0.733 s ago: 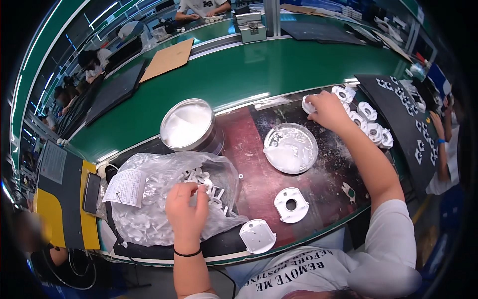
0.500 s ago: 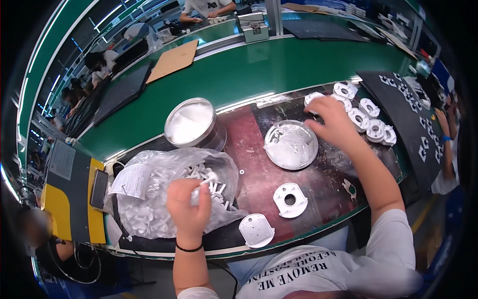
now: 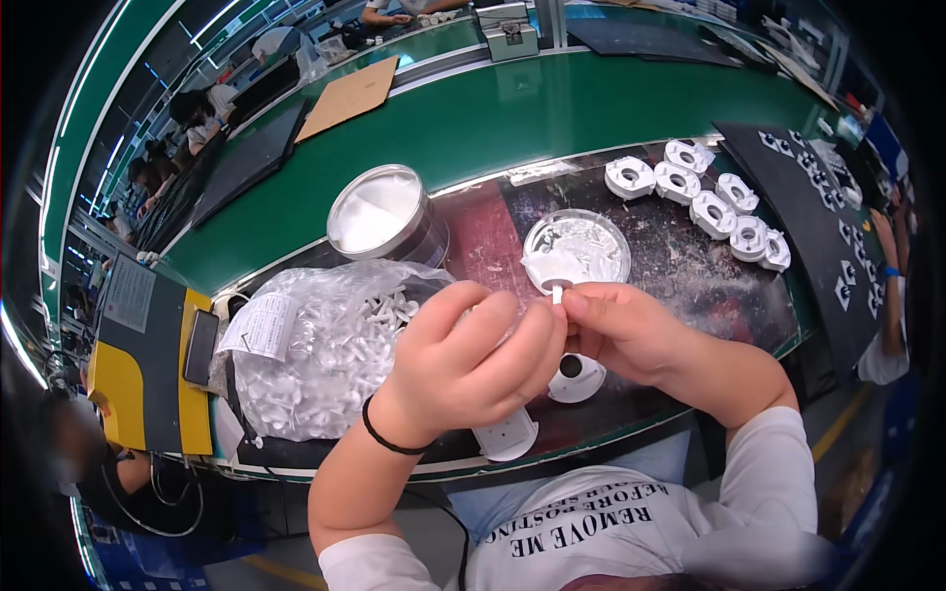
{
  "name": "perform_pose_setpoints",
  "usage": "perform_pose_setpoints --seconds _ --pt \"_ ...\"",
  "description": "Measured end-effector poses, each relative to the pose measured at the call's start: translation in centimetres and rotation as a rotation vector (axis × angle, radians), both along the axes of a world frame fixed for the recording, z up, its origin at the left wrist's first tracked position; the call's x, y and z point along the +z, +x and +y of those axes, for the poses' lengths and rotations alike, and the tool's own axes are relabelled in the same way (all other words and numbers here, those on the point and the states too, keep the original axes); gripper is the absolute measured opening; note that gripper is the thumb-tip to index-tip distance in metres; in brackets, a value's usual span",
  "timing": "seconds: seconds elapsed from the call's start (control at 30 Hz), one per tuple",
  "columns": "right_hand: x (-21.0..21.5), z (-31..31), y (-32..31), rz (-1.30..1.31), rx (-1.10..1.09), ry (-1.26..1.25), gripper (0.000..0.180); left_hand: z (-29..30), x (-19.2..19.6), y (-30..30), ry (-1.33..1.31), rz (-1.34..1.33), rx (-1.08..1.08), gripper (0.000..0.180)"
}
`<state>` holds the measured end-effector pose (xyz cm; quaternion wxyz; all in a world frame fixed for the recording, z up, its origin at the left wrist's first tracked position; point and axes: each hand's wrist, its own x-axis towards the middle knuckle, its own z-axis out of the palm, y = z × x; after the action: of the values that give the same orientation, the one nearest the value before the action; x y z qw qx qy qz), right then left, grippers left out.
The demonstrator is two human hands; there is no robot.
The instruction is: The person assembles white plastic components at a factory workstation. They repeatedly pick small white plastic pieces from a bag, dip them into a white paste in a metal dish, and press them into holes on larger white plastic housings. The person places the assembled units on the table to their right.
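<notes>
My left hand [image 3: 473,355] and my right hand [image 3: 631,330] meet in front of me, fingertips pinched together. Between them they hold a small white plastic stem [image 3: 557,295]; its lower part is hidden by my fingers. Just beyond lies a round clear dish [image 3: 625,246] with white paste smeared in it. Below my hands, partly covered, are a round white plastic plate with a central hole [image 3: 579,382] and another white plate [image 3: 508,439] at the table's front edge. By my left forearm sits a clear plastic bag [image 3: 305,384] full of similar white stemmed parts.
An open tin [image 3: 426,236] of white paste stands behind the bag. Several white ring-shaped housings [image 3: 711,214] cluster at back right, beside a black board [image 3: 788,227] bearing small parts. A yellow and grey box [image 3: 148,364] is at left. Co-workers sit across and to the sides.
My left hand has moved right from the bag, bringing a white stem. My right hand has come back from beside the dish and the housings to meet it.
</notes>
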<state>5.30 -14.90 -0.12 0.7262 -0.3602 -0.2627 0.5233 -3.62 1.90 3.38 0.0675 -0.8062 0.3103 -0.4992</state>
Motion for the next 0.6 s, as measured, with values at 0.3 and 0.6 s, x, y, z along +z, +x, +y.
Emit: perform_pose_setpoints --seconds 0.3,0.6 --pt "-0.1 -3.3 5.0 -0.638 -0.431 -0.179 0.025 4.0 -1.3 -6.4 -0.527 0.292 0.116 0.021" --pt "-1.2 -5.5 7.3 -1.275 -0.584 -0.625 0.016 0.8 -9.3 -13.3 -0.918 0.43 0.254 0.012"
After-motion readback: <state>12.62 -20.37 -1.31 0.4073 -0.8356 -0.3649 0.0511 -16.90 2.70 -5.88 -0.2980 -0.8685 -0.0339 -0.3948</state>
